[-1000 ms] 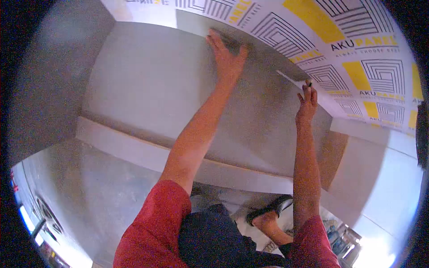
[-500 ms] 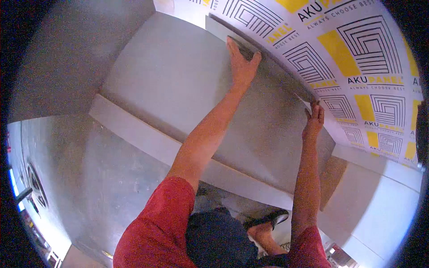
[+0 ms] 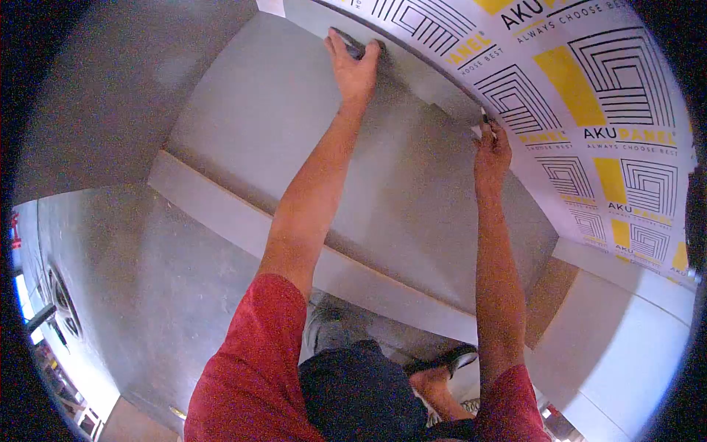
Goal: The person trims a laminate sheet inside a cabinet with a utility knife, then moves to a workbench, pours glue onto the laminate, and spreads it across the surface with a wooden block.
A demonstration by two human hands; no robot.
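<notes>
Along the lower edge of a printed panel point(image 3: 589, 88) lies a flat light-grey strip point(image 3: 412, 74). My left hand point(image 3: 355, 74) grips the strip near its upper end, thumb and fingers spread across its lower edge. A dark patch shows between those fingers; I cannot tell whether it is shadow or an object. Lower down the same edge, my right hand point(image 3: 492, 155) pinches a thin pen-like tool point(image 3: 484, 114), its tip pointing up against the panel's edge. Most of that tool is hidden by the fingers.
A broad grey board point(image 3: 294, 125) lies below my hands, with a long pale ledge point(image 3: 398, 287) crossing nearer my body. White boxy surfaces point(image 3: 604, 353) stand at the right. A round dark fitting point(image 3: 62, 302) is at far left. My sandalled foot point(image 3: 438, 383) is below.
My left hand and the grey strip have slid up and left along the panel's edge. My right hand has also moved up and left, and its thin tool now points upward.
</notes>
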